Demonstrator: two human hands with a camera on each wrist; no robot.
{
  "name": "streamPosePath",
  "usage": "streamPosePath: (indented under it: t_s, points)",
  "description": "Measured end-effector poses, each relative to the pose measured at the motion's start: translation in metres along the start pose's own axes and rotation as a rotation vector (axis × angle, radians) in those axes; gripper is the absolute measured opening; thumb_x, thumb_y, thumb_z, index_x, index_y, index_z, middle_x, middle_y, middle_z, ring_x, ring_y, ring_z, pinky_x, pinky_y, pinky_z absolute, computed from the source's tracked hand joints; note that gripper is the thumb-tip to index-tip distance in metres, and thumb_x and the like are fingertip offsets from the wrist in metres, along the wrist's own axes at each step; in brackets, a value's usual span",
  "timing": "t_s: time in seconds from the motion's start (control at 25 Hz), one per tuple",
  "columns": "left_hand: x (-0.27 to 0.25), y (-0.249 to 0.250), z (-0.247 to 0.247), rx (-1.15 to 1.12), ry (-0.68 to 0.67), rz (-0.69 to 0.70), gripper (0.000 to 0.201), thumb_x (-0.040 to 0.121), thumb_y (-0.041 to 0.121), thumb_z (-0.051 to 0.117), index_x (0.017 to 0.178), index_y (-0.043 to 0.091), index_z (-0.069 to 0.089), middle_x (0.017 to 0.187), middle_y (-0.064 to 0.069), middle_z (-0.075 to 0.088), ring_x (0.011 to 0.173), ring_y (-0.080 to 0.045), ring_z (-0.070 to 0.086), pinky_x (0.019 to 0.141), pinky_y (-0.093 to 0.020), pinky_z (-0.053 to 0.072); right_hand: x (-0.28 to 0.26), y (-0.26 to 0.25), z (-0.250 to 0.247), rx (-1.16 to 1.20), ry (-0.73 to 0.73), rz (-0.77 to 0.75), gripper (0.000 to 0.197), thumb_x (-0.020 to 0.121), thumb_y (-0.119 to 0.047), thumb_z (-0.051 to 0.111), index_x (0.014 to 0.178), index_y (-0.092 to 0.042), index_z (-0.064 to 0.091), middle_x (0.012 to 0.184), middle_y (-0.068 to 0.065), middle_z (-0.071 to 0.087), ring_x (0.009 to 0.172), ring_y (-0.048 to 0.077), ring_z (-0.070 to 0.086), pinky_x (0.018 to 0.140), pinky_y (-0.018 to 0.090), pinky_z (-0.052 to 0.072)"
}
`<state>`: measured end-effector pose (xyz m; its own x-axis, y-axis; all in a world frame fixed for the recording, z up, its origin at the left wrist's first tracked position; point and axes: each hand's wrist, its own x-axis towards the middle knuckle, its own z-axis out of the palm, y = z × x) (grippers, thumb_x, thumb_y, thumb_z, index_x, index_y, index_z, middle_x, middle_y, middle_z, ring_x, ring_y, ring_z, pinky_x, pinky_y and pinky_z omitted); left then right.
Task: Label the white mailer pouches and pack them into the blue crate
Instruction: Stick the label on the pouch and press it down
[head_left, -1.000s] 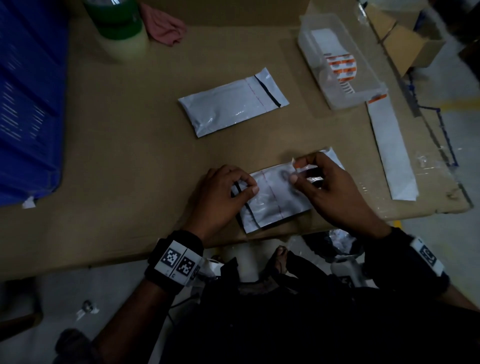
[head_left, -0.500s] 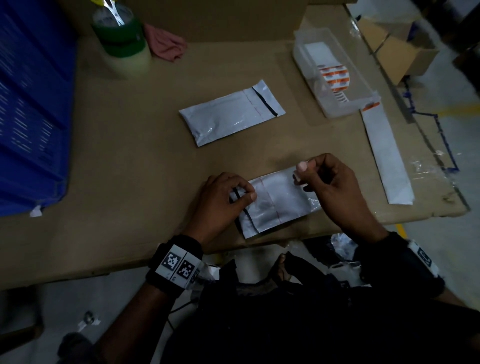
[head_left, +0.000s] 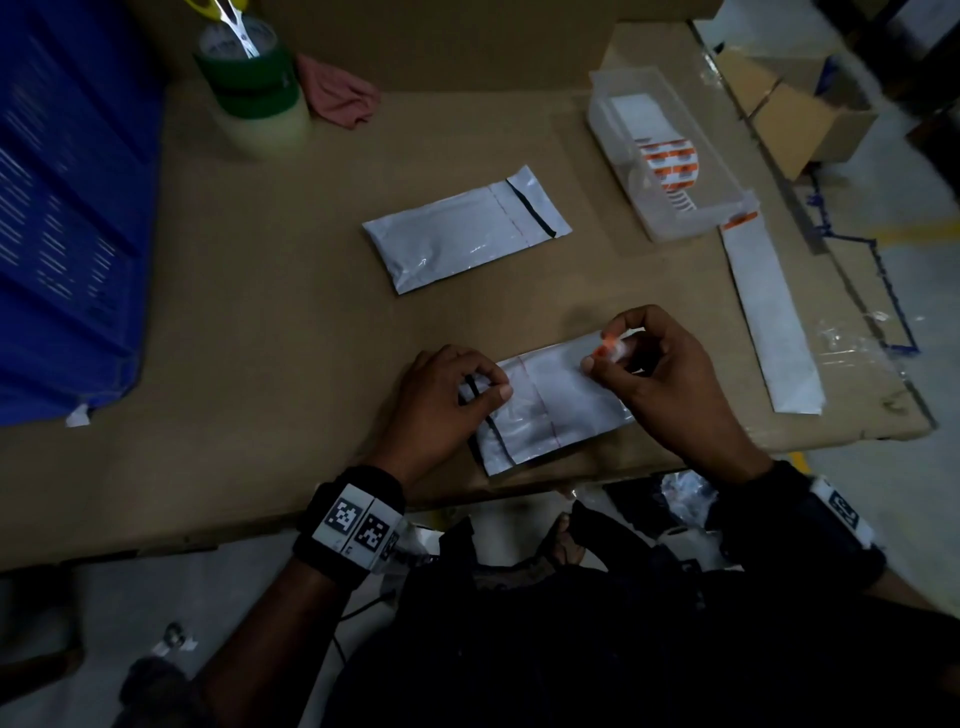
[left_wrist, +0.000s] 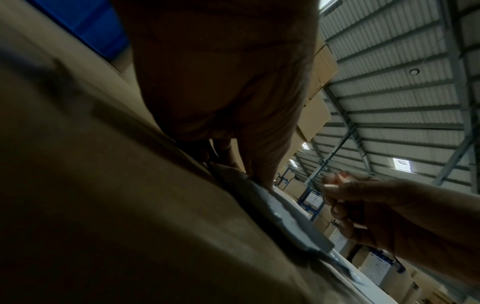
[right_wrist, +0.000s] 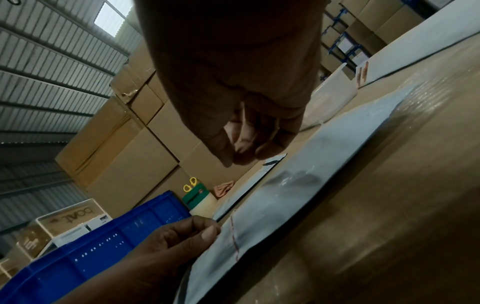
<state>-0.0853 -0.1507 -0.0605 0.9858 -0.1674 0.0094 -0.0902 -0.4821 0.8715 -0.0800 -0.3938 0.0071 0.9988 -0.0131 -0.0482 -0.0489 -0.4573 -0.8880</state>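
Observation:
A white mailer pouch (head_left: 556, 415) lies flat near the table's front edge. My left hand (head_left: 491, 384) pinches its left end by the black strip and holds it down; the right wrist view shows that thumb on the pouch (right_wrist: 298, 195). My right hand (head_left: 605, 349) hovers just above the pouch's right end, pinching a small orange and white label (head_left: 612, 347). A second white pouch (head_left: 467, 228) lies farther back, mid-table. The blue crate (head_left: 62, 208) stands at the left edge.
A clear tray (head_left: 608, 119) of orange and white labels sits at the back right, with a long white backing strip (head_left: 774, 322) beside it. A tape roll (head_left: 254, 88) with scissors and a pink cloth (head_left: 337, 96) sit at the back. An open cardboard box (head_left: 800, 114) stands off the table's right side.
My right hand has left the pouch's far edge and now pinches a label just above its right end. The left hand keeps its hold on the left end.

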Motion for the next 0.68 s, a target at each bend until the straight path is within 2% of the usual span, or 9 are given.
streamPosePath:
  t_s: [0.12, 0.2, 0.28, 0.36, 0.44, 0.56, 0.68]
  points:
    - [0.000, 0.000, 0.000, -0.008, -0.001, -0.008, 0.005, 0.088, 0.034, 0.075, 0.091, 0.034, 0.071, 0.101, 0.012, 0.065, 0.098, -0.012, 0.055, 0.090, -0.032, 0.045, 0.001, 0.005, 0.000, -0.133, -0.068, -0.022, 0.026, 0.088, -0.012, 0.080, 0.108, -0.020, 0.066, 0.078, -0.006, 0.070, 0.072, 0.003, 0.065, 0.072, 0.019, 0.048]
    - [0.000, 0.001, 0.000, -0.015, 0.000, -0.011, 0.007, 0.087, 0.035, 0.075, 0.092, 0.034, 0.070, 0.102, 0.013, 0.064, 0.099, -0.012, 0.055, 0.091, -0.033, 0.045, 0.004, 0.005, -0.001, -0.207, -0.106, -0.045, 0.022, 0.086, -0.011, 0.082, 0.102, -0.017, 0.068, 0.077, -0.007, 0.070, 0.071, 0.000, 0.063, 0.069, 0.008, 0.044]
    - [-0.002, 0.004, 0.001, 0.004, 0.021, -0.016, 0.010, 0.087, 0.035, 0.076, 0.095, 0.034, 0.070, 0.105, 0.014, 0.062, 0.102, -0.011, 0.053, 0.090, -0.030, 0.044, 0.006, 0.004, -0.004, -0.285, -0.168, -0.096, 0.011, 0.087, -0.009, 0.080, 0.091, -0.016, 0.071, 0.080, -0.008, 0.071, 0.075, 0.001, 0.064, 0.068, 0.006, 0.042]
    - [-0.004, 0.008, 0.002, 0.073, 0.080, 0.007, 0.015, 0.086, 0.033, 0.078, 0.098, 0.032, 0.070, 0.110, 0.014, 0.060, 0.105, -0.010, 0.049, 0.089, -0.027, 0.042, 0.010, 0.002, -0.006, -0.328, -0.222, -0.155, 0.008, 0.094, -0.011, 0.073, 0.089, -0.016, 0.072, 0.084, -0.006, 0.072, 0.081, 0.004, 0.065, 0.069, 0.006, 0.042]
    - [-0.006, 0.011, 0.004, 0.115, 0.128, 0.040, 0.015, 0.085, 0.031, 0.078, 0.098, 0.031, 0.071, 0.112, 0.014, 0.060, 0.107, -0.011, 0.049, 0.091, -0.029, 0.042, 0.013, 0.002, -0.007, -0.370, -0.268, -0.207, 0.008, 0.100, -0.015, 0.066, 0.094, -0.015, 0.071, 0.086, -0.003, 0.071, 0.083, 0.008, 0.063, 0.069, 0.010, 0.041]
    - [-0.008, 0.012, 0.007, 0.111, 0.138, 0.057, 0.010, 0.085, 0.033, 0.074, 0.094, 0.032, 0.071, 0.108, 0.013, 0.063, 0.107, -0.012, 0.051, 0.092, -0.036, 0.046, 0.017, 0.006, -0.005, -0.476, -0.358, -0.294, 0.014, 0.105, -0.015, 0.056, 0.103, -0.014, 0.070, 0.091, 0.004, 0.066, 0.082, 0.014, 0.059, 0.074, 0.026, 0.042]
    - [-0.008, 0.010, 0.009, 0.118, 0.128, 0.043, 0.006, 0.087, 0.032, 0.073, 0.092, 0.033, 0.071, 0.103, 0.015, 0.063, 0.103, -0.010, 0.051, 0.091, -0.037, 0.046, 0.020, 0.012, -0.006, -0.629, -0.397, -0.402, 0.020, 0.103, -0.008, 0.052, 0.115, -0.012, 0.067, 0.101, 0.005, 0.062, 0.088, 0.021, 0.057, 0.078, 0.030, 0.041]
